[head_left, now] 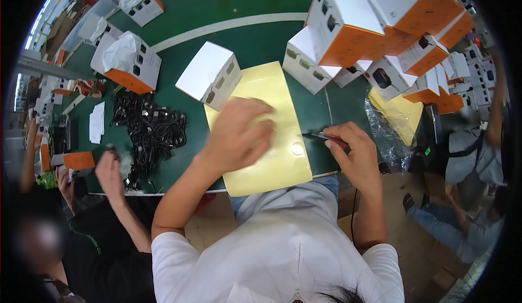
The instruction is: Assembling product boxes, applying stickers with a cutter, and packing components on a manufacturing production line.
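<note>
A glossy yellow sheet (266,161) lies on the green table, its near edge reaching past the table edge over my lap. Over the sheet's left half, my left hand (237,134) is blurred by motion; its thumb and forefinger are apart and nothing shows between them. My right hand (356,150) is closed round a slim tool with a metal front and reddish handle (325,136), held right of the sheet. The tool points left toward the sheet; its exact kind is unclear. A white box (210,73) with product pictures stands at the sheet's far left corner.
Stacked white and orange boxes (348,25) fill the back right. Yellow sheets in clear plastic (399,121) lie right of my right hand. A heap of black cables (155,123) is at left, near an open box (130,63). A co-worker's hand (110,175) is beside the cables.
</note>
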Demonstrator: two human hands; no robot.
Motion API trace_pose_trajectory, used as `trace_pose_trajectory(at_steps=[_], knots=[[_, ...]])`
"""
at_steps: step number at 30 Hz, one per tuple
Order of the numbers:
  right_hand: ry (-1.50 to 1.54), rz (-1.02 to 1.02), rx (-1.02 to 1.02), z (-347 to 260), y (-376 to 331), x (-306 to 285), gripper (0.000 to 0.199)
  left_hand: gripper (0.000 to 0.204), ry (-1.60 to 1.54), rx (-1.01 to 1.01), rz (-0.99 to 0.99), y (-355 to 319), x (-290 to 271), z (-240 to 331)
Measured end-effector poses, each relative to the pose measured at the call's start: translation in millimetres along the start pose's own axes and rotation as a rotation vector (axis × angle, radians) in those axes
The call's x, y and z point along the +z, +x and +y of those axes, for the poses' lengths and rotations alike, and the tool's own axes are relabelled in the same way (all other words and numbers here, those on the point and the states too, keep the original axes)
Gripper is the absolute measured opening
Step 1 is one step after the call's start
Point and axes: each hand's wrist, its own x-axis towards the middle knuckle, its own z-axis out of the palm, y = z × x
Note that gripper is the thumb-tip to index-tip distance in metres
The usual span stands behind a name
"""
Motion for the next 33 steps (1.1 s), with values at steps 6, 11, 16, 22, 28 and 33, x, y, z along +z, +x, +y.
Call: trace_pose_trajectory(at_steps=[6, 11, 16, 22, 28, 33], knots=[[-0.162, -0.112, -0.103, 0, 5, 6, 0.008, 0.062, -0.014, -0.057, -0.375, 6, 50, 0], [-0.224, -0.174, -0.137, 8, 5, 7, 0.007, 0.088, 0.14, -0.081, -0.436, 1, 61, 5], [-0.243, -0.183, -0.15, 10, 5, 15, 0.008, 0.088, 0.149, -0.084, -0.442, 0, 62, 5], [-0.251, -0.233, -0.156, 11, 5, 17, 0.008, 0.086, 0.15, -0.087, -0.435, -1, 62, 6], [-0.255, -0.227, -0.134, 8, 3, 18, 0.01, 0.087, 0.145, -0.087, -0.432, 0, 63, 5], [-0.354, -0.165, -0.135, 1, 0, 31, 0.017, 0.092, 0.142, -0.107, -0.44, 2, 62, 7]])
